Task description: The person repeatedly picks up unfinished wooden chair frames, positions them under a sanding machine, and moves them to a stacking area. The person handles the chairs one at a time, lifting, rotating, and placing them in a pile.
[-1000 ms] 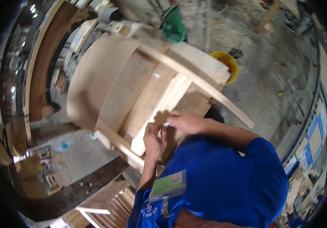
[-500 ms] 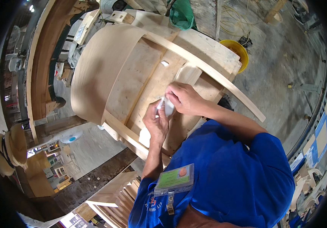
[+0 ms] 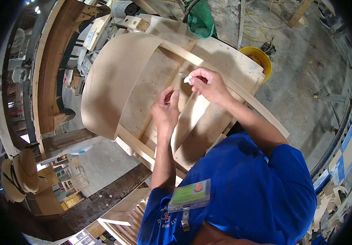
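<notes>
Right hand [image 3: 209, 86] pinches a white scrap [image 3: 188, 79]; left hand [image 3: 165, 112], loosely curled, seems empty. The curved panel [image 3: 112, 77] already bridges both wooden rails [image 3: 136, 143]; the scrap isn't set down.

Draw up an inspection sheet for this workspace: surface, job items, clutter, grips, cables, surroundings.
Surface: pale wooden bench, smudged, under the frame.
Job's things: curved-back wooden frame on the bench; small white piece, material unclear.
Clutter: green bag at the bench's far edge; yellow bucket by its right end.
Grips: right grip pinches the small white piece; left grip half-curled over the frame, nothing seen in it.
Cables: thin pale coil on the floor; cable or hose, unclear.
Surroundings: grey floor; wood offcuts at lower right.
</notes>
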`<action>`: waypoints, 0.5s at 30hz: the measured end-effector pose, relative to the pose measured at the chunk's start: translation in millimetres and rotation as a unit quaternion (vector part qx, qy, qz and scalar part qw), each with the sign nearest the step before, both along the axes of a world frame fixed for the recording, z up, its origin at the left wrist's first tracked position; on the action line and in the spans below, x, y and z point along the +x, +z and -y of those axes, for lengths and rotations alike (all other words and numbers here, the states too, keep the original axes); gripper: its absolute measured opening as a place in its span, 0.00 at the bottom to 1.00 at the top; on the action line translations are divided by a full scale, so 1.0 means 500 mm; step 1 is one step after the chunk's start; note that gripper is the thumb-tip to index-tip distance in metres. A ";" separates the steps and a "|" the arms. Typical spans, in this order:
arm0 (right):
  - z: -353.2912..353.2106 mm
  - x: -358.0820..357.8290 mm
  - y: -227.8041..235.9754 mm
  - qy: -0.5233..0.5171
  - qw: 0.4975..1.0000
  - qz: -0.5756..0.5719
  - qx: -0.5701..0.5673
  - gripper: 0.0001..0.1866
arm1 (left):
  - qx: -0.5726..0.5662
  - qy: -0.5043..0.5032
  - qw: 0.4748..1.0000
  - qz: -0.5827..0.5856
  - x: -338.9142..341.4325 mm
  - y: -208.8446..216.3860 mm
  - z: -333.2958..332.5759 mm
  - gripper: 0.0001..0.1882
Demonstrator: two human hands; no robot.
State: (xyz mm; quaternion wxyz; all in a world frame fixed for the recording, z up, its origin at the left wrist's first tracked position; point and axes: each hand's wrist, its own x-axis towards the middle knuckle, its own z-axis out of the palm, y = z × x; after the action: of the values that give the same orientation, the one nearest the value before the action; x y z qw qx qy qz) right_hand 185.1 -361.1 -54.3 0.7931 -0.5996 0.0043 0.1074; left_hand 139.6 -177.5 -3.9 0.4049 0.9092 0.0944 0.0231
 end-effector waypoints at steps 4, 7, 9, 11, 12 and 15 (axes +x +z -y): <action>-0.014 0.005 -0.015 -0.049 0.989 0.121 -0.068 0.06 | -0.177 0.012 0.984 -0.024 0.046 -0.005 0.074 0.15; -0.007 0.007 -0.002 -0.064 0.976 0.165 -0.125 0.07 | -0.250 0.010 0.968 -0.023 0.059 -0.018 0.089 0.13; 0.003 0.014 0.003 -0.034 0.981 0.135 -0.135 0.08 | -0.303 0.009 0.953 -0.017 0.068 -0.027 0.093 0.13; 0.006 0.032 -0.011 -0.050 0.968 0.216 -0.118 0.11 | -0.347 0.027 0.937 -0.032 0.091 -0.034 0.097 0.12; 0.007 0.039 -0.015 -0.056 0.959 0.257 -0.108 0.12 | -0.357 0.029 0.933 -0.030 0.106 -0.044 0.088 0.12; 0.024 0.055 0.000 -0.031 0.962 0.222 -0.156 0.16 | -0.403 0.082 0.911 -0.023 0.177 -0.088 0.043 0.14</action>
State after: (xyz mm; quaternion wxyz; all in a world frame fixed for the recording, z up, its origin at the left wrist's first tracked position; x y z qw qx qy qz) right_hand 212.4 -373.2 -54.3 0.6738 -0.7240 -0.1369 -0.0551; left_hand 228.2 -199.0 -48.1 0.7313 0.6581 0.1791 -0.0053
